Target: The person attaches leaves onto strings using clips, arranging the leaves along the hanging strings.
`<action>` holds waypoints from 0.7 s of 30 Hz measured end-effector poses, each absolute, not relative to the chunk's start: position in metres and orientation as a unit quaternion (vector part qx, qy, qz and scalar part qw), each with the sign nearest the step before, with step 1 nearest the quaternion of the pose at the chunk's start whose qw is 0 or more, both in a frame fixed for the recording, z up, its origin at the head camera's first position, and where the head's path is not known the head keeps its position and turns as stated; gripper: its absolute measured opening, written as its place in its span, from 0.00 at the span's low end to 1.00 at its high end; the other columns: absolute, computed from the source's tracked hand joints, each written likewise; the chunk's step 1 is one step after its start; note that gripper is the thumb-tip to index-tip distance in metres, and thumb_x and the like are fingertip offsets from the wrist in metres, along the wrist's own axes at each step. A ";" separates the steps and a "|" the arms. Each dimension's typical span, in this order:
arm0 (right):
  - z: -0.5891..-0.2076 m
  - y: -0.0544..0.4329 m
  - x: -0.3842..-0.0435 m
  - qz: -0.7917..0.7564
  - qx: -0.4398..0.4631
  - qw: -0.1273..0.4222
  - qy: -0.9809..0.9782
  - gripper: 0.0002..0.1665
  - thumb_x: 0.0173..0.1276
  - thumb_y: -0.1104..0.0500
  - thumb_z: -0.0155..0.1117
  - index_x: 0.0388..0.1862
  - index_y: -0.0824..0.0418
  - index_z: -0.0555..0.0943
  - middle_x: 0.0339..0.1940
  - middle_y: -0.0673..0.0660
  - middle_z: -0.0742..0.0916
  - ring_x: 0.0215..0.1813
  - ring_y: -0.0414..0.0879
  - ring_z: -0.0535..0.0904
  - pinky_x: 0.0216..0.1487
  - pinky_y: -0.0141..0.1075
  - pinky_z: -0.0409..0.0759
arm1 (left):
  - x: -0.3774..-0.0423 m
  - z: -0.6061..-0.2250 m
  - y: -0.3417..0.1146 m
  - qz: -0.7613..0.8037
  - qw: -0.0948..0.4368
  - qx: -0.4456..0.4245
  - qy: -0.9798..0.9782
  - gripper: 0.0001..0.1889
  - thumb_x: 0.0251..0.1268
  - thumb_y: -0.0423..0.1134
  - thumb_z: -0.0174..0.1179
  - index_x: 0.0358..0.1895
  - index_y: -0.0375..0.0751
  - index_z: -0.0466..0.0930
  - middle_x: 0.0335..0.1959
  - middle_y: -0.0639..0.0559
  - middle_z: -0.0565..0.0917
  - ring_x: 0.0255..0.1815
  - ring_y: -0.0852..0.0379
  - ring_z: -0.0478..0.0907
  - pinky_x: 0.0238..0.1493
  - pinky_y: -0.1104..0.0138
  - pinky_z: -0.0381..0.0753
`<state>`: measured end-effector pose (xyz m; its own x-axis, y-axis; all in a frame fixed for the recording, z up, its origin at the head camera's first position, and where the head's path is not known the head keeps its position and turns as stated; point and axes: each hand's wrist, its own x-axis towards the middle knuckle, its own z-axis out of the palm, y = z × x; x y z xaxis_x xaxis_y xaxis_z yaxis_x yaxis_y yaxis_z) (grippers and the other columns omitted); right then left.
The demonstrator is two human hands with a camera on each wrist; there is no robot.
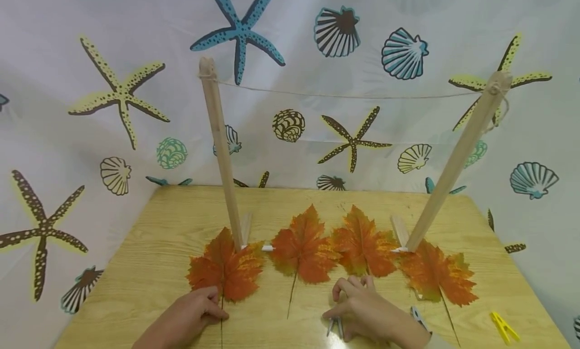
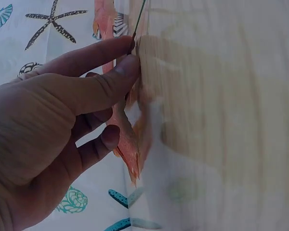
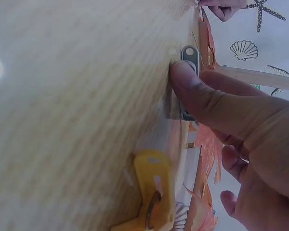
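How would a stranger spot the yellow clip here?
In the head view, find the wooden table and look toward its near right side. Right of the stem of the rightmost leaf lies the yellow clip. Its color separates it from the gray clip beside the right wrist and the gray one pinched by the right hand.

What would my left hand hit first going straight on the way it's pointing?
Past the stem it pinches, your left hand would probably meet the second leaf from the left; depth is unclear.
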<state>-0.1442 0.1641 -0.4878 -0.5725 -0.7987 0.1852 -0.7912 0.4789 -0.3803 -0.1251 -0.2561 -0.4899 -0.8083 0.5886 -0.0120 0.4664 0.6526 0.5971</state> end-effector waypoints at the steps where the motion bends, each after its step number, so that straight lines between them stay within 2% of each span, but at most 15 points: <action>1: -0.486 0.163 -0.145 -0.208 -0.457 0.025 0.864 0.31 0.42 0.47 0.79 0.51 0.42 0.88 0.46 0.45 0.76 0.44 0.36 0.62 0.48 0.42 0.52 | -0.126 -0.489 -0.257 0.292 0.100 0.301 0.902 0.08 0.61 0.37 0.68 0.42 0.51 0.92 0.30 0.66 0.70 0.30 0.74 0.61 0.32 0.75 0.68; 5: -0.481 0.158 -0.148 -0.184 -0.446 0.071 0.873 0.29 0.42 0.46 0.78 0.49 0.37 0.88 0.49 0.43 0.77 0.48 0.36 0.63 0.48 0.42 0.54 | -0.132 -0.486 -0.258 0.274 0.084 0.350 0.892 0.08 0.60 0.38 0.69 0.41 0.53 0.92 0.30 0.66 0.75 0.30 0.77 0.68 0.30 0.76 0.72; 9: -0.478 0.155 -0.148 -0.174 -0.464 0.059 0.867 0.26 0.42 0.46 0.78 0.45 0.36 0.89 0.49 0.43 0.78 0.47 0.36 0.63 0.46 0.40 0.53 | -0.137 -0.485 -0.258 0.260 0.061 0.383 0.884 0.08 0.56 0.38 0.72 0.39 0.55 0.92 0.31 0.67 0.77 0.31 0.77 0.72 0.31 0.77 0.76; 15: -0.476 0.153 -0.148 -0.166 -0.490 0.036 0.855 0.25 0.43 0.46 0.78 0.45 0.35 0.89 0.48 0.42 0.79 0.44 0.34 0.63 0.44 0.37 0.52 | -0.139 -0.486 -0.257 0.249 0.028 0.407 0.879 0.06 0.54 0.39 0.73 0.32 0.58 0.92 0.29 0.68 0.76 0.29 0.77 0.68 0.31 0.80 0.74; 21: -0.478 0.152 -0.146 -0.176 -0.500 0.031 0.848 0.21 0.49 0.46 0.76 0.46 0.37 0.89 0.44 0.42 0.79 0.40 0.33 0.60 0.41 0.30 0.50 | -0.137 -0.489 -0.255 0.260 0.015 0.425 0.867 0.06 0.54 0.39 0.72 0.31 0.58 0.91 0.29 0.68 0.75 0.30 0.77 0.69 0.32 0.83 0.73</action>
<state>-0.1465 0.1523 -0.4779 -0.4987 -0.8578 0.1241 -0.8364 0.4386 -0.3288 -0.1369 -0.2550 -0.4889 -0.6390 0.7441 0.1951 0.7287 0.5044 0.4633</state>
